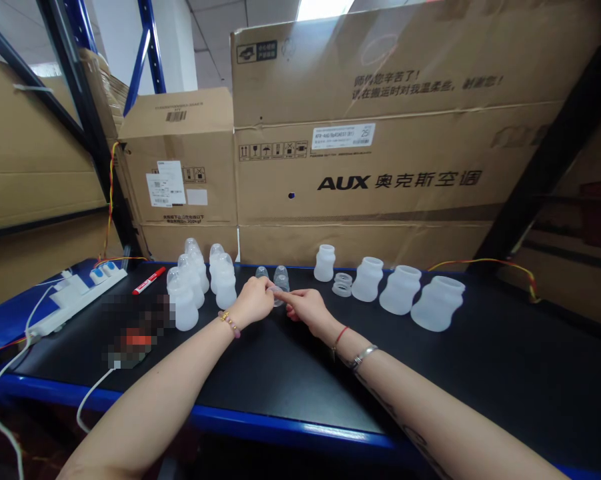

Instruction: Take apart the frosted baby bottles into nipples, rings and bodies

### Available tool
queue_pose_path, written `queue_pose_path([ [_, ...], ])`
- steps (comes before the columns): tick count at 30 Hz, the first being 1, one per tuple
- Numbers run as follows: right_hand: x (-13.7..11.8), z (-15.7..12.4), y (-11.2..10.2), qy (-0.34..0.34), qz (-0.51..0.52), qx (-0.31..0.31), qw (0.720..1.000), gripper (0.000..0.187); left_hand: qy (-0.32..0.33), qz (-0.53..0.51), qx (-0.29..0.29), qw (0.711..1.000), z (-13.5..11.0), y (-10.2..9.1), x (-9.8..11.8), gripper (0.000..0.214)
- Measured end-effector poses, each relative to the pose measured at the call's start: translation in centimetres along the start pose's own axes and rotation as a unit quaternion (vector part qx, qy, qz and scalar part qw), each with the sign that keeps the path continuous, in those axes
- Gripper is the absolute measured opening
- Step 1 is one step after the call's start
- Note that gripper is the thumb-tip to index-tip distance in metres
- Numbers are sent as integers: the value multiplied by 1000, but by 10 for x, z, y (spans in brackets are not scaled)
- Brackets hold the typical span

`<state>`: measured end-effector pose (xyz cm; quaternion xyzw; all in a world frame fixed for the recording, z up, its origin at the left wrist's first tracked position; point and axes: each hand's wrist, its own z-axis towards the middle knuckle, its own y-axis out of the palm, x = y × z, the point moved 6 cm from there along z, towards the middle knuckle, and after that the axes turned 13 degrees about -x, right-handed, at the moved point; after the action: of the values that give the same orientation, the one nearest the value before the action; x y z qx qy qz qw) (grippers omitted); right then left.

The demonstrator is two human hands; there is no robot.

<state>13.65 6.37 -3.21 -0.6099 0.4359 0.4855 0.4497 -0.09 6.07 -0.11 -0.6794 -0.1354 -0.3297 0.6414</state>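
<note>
My left hand (255,300) and my right hand (307,311) meet over the middle of the black table. The left fingers are closed in a pinch. My right index finger reaches across to the left fingertips, with the other fingers curled; anything between them is hidden or too small to name. Right behind and below the fingers stand a few clear dome-shaped caps (281,275), partly covered by the hands. To the right of my right hand, translucent rings (343,285) lie stacked beside an open frosted baby bottle (325,263).
More open bottles (400,290) stand in a row at right. Several capped bottles (183,303) are grouped at left, near a red marker (149,281), a power strip (80,300) and a blurred-out device (137,337) with a white cable. Cardboard (380,227) walls the back.
</note>
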Motion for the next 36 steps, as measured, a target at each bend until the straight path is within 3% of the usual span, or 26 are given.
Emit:
queue_pose_path([
  [5,-1,2,6,-22,-27,-52,998,34,-27,-23,-17,999,0,5,0,18],
  [13,2,1,2,-1,-79,14,997,27,-34,28,-22,999,-14,1,25,15],
  [17,-1,0,-2,-32,-80,37,996,21,-24,14,-20,999,-9,1,19,13],
  [20,-1,3,-2,-53,-58,20,997,20,8,25,-7,1000,-4,0,12,13],
  [28,1,6,-3,-42,-27,-4,999,27,52,-1,-34,998,1,1,5,29],
  [33,-2,2,0,-32,15,-22,999,16,31,-2,11,999,1,-5,2,21],
  [36,-4,0,1,-31,17,-24,999,15,12,-28,6,1000,4,-3,-3,17],
])
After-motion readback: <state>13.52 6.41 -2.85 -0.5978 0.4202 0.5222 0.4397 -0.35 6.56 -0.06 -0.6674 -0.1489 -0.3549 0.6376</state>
